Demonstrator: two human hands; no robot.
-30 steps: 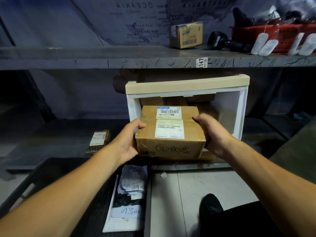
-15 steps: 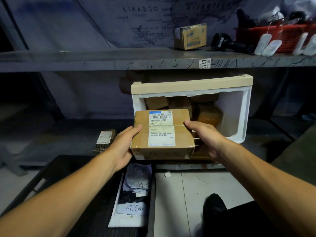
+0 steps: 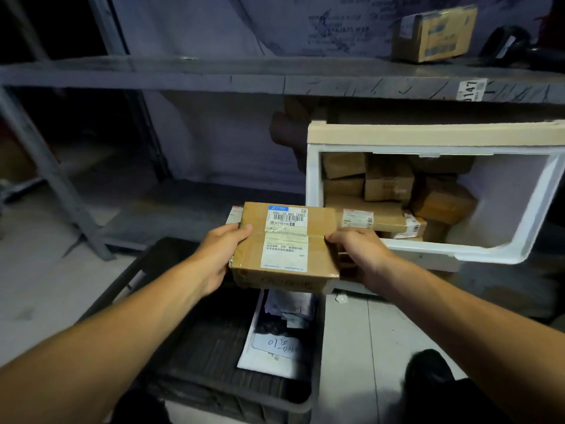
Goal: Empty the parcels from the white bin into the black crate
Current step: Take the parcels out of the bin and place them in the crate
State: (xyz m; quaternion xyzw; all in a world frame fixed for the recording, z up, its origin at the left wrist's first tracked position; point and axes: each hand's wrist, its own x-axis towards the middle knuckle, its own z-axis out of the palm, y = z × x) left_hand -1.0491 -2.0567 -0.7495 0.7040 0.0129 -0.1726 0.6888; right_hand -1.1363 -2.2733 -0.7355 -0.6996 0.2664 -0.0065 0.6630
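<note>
A brown cardboard parcel (image 3: pixel 284 249) with white shipping labels is held in the air between both hands. My left hand (image 3: pixel 223 255) grips its left side and my right hand (image 3: pixel 357 252) grips its right side. It hovers above the far end of the black crate (image 3: pixel 189 350) on the floor, which holds a white mailer bag (image 3: pixel 275 347) and some papers. The white bin (image 3: pixel 315 185) stands on the low shelf to the right, open toward me, with several brown parcels (image 3: pixel 388 182) stacked inside.
A grey metal shelf (image 3: pixel 214 75) runs above, carrying a small yellow-brown box (image 3: pixel 434 33) and a dark object at the far right. A slanted rack post (image 3: pixel 52 175) stands at left. A black shoe (image 3: pixel 428 371) rests on the pale floor at lower right.
Both hands have drawn the parcel out of the white bin and leftward, over the black crate. The view has swung left, putting the bin at the right.
</note>
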